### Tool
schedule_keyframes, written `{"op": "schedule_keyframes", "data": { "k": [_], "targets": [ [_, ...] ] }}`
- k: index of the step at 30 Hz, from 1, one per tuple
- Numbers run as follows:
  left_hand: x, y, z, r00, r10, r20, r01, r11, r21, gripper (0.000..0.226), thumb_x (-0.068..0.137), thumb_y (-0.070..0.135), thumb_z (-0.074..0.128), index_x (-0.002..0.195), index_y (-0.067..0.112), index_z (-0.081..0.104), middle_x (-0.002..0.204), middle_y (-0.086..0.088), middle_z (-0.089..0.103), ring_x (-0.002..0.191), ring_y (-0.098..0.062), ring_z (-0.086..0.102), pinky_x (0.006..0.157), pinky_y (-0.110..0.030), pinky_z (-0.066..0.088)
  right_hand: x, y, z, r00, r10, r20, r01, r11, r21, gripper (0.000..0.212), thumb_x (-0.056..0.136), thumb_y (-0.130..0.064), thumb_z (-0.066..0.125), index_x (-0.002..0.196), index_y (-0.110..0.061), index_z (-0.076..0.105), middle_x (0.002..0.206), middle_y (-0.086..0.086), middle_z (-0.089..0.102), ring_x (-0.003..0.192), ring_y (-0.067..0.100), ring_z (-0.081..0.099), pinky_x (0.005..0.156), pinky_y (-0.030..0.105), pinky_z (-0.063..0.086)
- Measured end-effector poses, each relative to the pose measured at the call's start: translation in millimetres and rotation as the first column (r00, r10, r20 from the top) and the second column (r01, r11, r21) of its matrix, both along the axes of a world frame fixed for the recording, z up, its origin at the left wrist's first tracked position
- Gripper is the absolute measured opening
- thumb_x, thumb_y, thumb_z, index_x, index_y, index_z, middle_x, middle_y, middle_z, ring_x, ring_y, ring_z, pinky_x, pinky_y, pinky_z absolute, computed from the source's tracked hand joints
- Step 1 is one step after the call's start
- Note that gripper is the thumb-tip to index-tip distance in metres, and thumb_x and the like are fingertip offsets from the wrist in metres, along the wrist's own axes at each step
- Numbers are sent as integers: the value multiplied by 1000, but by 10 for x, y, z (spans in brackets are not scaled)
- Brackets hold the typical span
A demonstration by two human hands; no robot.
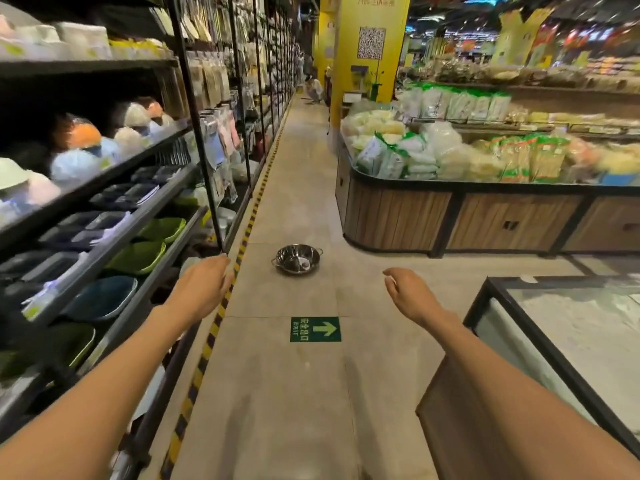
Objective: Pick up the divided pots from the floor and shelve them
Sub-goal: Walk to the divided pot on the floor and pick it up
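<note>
A shiny steel divided pot [297, 259] with two small handles sits upright on the tiled aisle floor, ahead of me and between my hands. My left hand [201, 289] reaches forward beside the shelf edge, fingers loosely apart, holding nothing. My right hand [408, 294] is out to the right of the pot, also empty with relaxed fingers. Both hands are well short of the pot. The dark shelving unit [166, 188] runs along my left.
Shelves on the left hold green and blue basins [104, 296], trays and packaged goods. A yellow-black tape line [221, 306] edges the shelf base. A wooden produce stand [450, 216] and a glass-topped case [554, 341] stand right. A green exit sign [315, 329] marks the floor. A person crouches far down the aisle [314, 90].
</note>
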State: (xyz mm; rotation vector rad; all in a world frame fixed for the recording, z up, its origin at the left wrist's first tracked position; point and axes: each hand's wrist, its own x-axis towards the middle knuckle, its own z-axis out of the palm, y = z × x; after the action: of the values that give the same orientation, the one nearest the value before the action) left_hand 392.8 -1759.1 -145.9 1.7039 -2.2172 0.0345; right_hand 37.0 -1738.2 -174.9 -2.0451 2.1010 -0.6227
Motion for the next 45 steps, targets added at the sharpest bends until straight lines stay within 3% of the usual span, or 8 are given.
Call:
{"op": "schedule_keyframes", "data": {
  "k": [3,9,14,20,23,30,38,45],
  "targets": [
    [71,-977,-22,999,43,28,-45,997,58,36,94,24,43,123,6,50,127,-16,59,115,-31,56,96,-43,46,-13,-921,-57,999,-36,19,35,999,39,33,97,-19,37,101,2,61,107,23,65,98,36,58,85,42,48],
    [143,-2793,127,999,16,35,-18,998,65,25,93,25,43,105,8,56,102,-14,68,91,-28,63,77,-40,52,-38,-2666,14,997,-70,33,69,997,34,32,97,-20,38,111,0,60,117,21,63,108,36,56,88,39,46],
    [59,-4180,-28,999,15,31,-18,996,92,25,93,26,43,108,8,54,104,-14,67,97,-31,62,80,-43,52,-117,-4056,-100,997,-56,58,53,997,59,32,97,-18,37,109,2,60,113,21,64,103,35,57,83,37,46],
    [-34,-5861,-287,998,61,3,-61,987,147,19,93,25,42,88,11,53,92,-15,66,83,-32,62,70,-42,50,-300,-5790,-364,998,-25,65,18,995,103,28,96,-12,37,85,3,58,87,19,62,88,37,59,68,36,41],
    [-75,-6679,-351,996,91,5,-91,985,150,21,93,24,43,96,7,55,97,-17,66,90,-33,62,75,-43,52,-394,-6620,-445,999,-13,46,7,992,125,24,96,-11,37,76,-7,51,80,11,56,84,34,58,66,31,36],
    [-117,-8354,-757,985,171,24,-172,962,213,29,94,22,43,111,2,55,107,-22,66,97,-36,61,81,-44,51,-438,-8323,-813,998,-26,61,13,977,214,27,97,-11,35,78,-4,52,87,23,60,82,33,56,65,31,33],
    [-295,-10379,-2003,994,106,-5,-99,941,324,27,94,21,41,109,4,54,105,-21,64,95,-37,60,80,-45,52,-451,-10135,-2081,990,-89,109,54,955,292,26,96,-9,35,89,4,57,98,27,63,93,38,59,68,34,38],
    [-544,-11494,-4420,996,84,10,-80,903,421,41,95,24,39,132,7,42,134,-14,54,121,-29,52,100,-39,45,-443,-11279,-4343,980,-123,157,58,929,365,35,97,-13,36,123,3,54,126,21,59,117,32,54,97,34,42]
  ]
}}
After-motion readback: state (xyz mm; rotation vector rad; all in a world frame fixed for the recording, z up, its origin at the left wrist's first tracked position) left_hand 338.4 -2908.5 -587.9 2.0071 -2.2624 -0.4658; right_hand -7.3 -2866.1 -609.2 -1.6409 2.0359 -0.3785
